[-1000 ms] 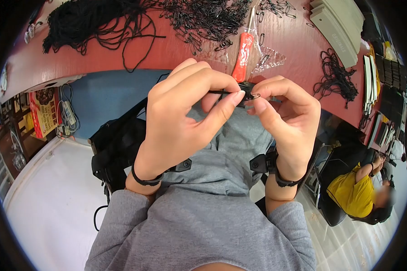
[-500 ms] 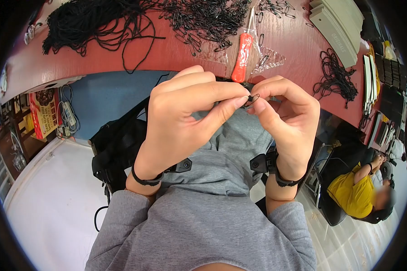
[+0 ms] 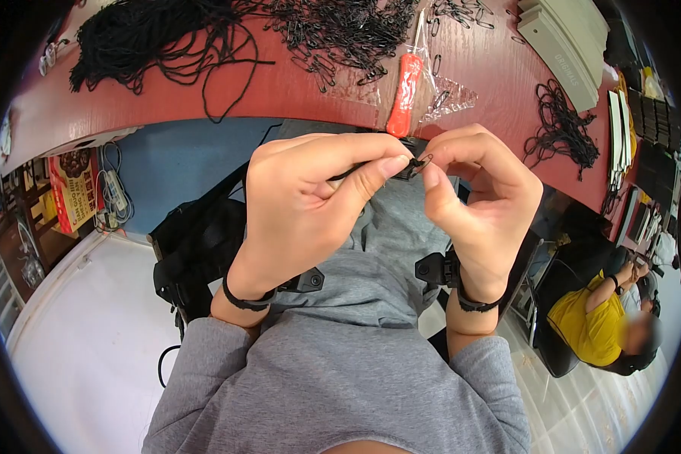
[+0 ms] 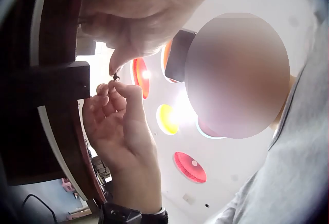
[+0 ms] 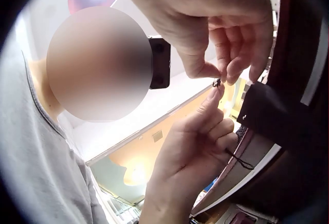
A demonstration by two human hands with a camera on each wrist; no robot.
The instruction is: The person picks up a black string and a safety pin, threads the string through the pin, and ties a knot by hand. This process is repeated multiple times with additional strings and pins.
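Note:
Between thumb and index finger, my left hand (image 3: 299,189) pinches a black cord (image 3: 347,172), and a dark knot-like bit shows at its fingertips. My right hand (image 3: 492,193) pinches a small black safety pin (image 3: 427,160) from the other side. Pin and cord meet in the narrow gap between both hands, above the lap and just off the table's front edge. A thin tail of the cord (image 5: 239,160) sticks out past the left hand's curled fingers in the right wrist view. Fingers hide most of the pin.
On the red table (image 3: 295,94) lie a bundle of black cords (image 3: 144,45), a heap of black safety pins (image 3: 348,30) and a red-handled tool (image 3: 406,94). More cords (image 3: 564,125) and grey boxes (image 3: 564,53) are at right. A person in yellow (image 3: 590,325) sits beyond.
The left hand's rear fingers have come down behind the index finger, and the cord behind its thumb shows again. The right thumb and wrist have shifted slightly; both hands still meet at the pin.

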